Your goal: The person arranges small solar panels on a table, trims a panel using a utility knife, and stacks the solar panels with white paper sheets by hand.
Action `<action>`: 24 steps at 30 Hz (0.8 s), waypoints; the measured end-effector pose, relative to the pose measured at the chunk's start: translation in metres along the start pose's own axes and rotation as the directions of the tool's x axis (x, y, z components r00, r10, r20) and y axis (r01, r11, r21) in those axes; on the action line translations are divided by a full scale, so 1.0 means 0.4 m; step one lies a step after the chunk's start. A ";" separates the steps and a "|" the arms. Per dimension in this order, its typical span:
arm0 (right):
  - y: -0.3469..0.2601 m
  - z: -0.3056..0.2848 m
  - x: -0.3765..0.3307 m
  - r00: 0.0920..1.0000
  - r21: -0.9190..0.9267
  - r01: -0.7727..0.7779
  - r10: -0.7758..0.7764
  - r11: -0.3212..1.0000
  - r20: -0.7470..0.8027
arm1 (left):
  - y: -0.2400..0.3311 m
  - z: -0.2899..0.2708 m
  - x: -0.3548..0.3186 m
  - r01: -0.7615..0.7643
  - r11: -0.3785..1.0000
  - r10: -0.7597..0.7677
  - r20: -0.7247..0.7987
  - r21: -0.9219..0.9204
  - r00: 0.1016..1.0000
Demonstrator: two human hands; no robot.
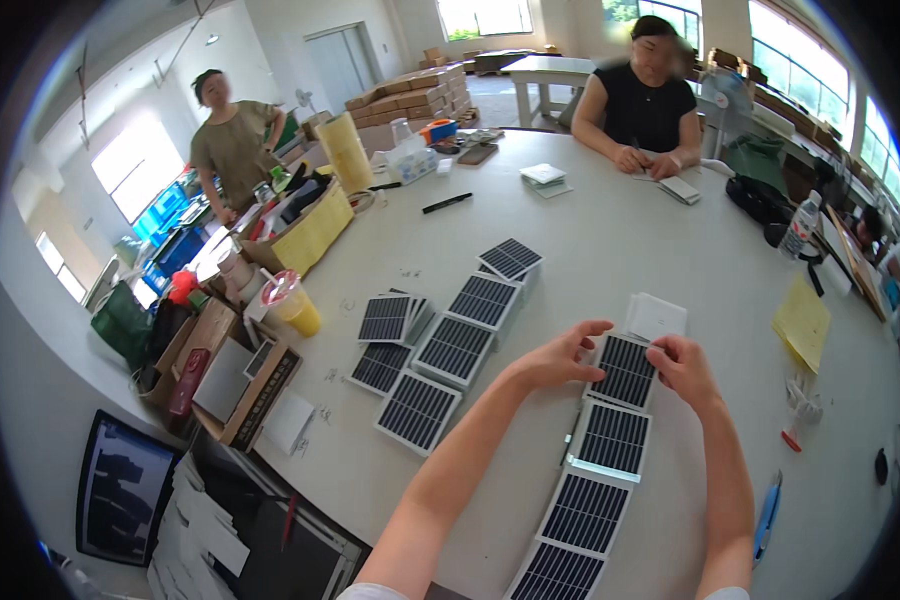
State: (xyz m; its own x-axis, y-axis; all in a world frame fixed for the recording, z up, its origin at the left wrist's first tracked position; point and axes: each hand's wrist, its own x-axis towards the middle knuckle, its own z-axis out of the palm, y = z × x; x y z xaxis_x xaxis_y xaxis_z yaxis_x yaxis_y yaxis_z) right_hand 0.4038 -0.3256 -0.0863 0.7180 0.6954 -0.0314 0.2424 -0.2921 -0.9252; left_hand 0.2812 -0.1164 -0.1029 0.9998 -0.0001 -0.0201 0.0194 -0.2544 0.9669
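Note:
A small solar panel with dark cells and a white border lies at the far end of a row on the table. My left hand is at its left edge, thumb and forefinger spread apart, the thumb close to or touching the border. At the upper right corner, my right hand has its fingers curled and pinched on the panel. Several more panels run toward me in the same row, with a shiny strip between two of them. White square pieces lie just beyond the held panel.
Stacks of panels stand left of my forearm. Farther left are a drink cup and boxes. A blue cutter, yellow paper and a bottle lie or stand right. Across the table sits a person handling white pieces.

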 end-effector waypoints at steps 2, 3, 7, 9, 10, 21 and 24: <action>0.008 -0.019 -0.001 0.990 0.074 0.057 -0.047 0.996 -0.131 | -0.012 -0.005 -0.002 -0.044 0.999 0.044 -0.005 -0.009 0.999; 0.002 -0.024 -0.005 0.965 0.098 0.110 -0.082 0.989 -0.248 | -0.014 -0.013 -0.003 0.014 1.000 -0.014 0.000 0.023 1.000; -0.001 0.000 0.039 0.771 -0.220 0.376 -0.435 0.900 -0.465 | -0.060 -0.044 -0.015 -0.013 0.986 0.015 -0.013 0.167 1.000; 0.019 -0.004 0.043 0.703 -0.450 0.386 -0.573 0.805 -0.422 | -0.016 -0.038 -0.009 0.024 0.957 -0.031 0.019 0.288 0.999; 0.038 -0.011 0.042 0.731 -0.462 0.377 -0.564 0.803 -0.384 | -0.018 -0.034 -0.002 0.009 0.973 -0.017 0.033 0.232 0.999; -0.001 0.021 0.019 0.988 -0.179 0.086 -0.106 0.980 -0.108 | -0.002 -0.012 -0.007 0.079 0.993 -0.073 -0.070 0.088 0.995; -0.018 0.059 -0.009 0.967 -0.579 0.145 -0.239 0.802 -0.089 | -0.012 -0.012 -0.005 0.030 0.996 -0.023 -0.087 0.082 0.996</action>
State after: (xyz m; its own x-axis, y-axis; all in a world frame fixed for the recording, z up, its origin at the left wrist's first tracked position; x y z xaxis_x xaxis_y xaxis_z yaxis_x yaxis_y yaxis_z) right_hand 0.3841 -0.3105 -0.0885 0.6945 0.6836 0.2243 0.6764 -0.5141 -0.5275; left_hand 0.2792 -0.1107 -0.1062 0.9958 0.0895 -0.0200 0.0489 -0.3330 0.9416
